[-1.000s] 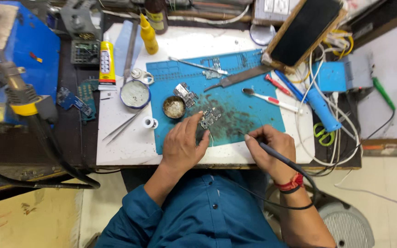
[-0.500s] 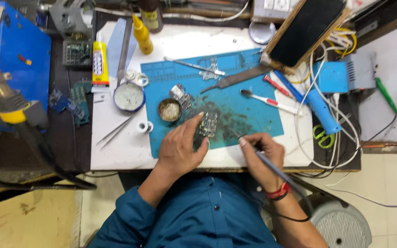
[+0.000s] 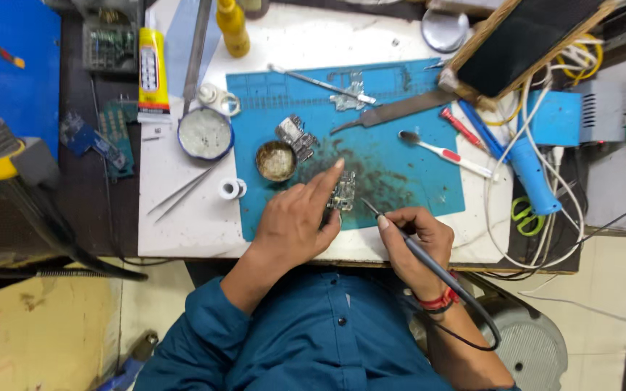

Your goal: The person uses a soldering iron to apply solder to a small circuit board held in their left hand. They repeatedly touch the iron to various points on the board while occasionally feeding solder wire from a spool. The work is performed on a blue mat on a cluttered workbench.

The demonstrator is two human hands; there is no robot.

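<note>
1. The board (image 3: 343,192) is a small, pale metallic piece with dark cut-outs, lying flat on the blue mat (image 3: 407,108), low and left of the mat's middle.
2. The left hand (image 3: 295,224) rests on the mat at 8 o'clock from the board; its fingers (image 3: 329,176) are stretched out and released, pinning the board's left edge rather than gripping it.
3. The right hand (image 3: 414,239) sits at 4 o'clock from the board, fingers clenched on the iron (image 3: 400,235) like a pen; the tip points to 10 o'clock and ends just beside the board's lower right corner.
4. The mat around the board is stained dark.
5. A tin (image 3: 276,161) stands near at 10 o'clock, with a metal clip (image 3: 296,136) just beyond it.
6. A toothbrush (image 3: 443,153) lies at 2 o'clock, well apart; bare mat lies between.
7. The worktop (image 3: 291,36) edge runs close at 6 o'clock, under both wrists.
8. Tweezers (image 3: 180,192) and a spool (image 3: 231,188) lie off the mat at 9 o'clock.
</note>
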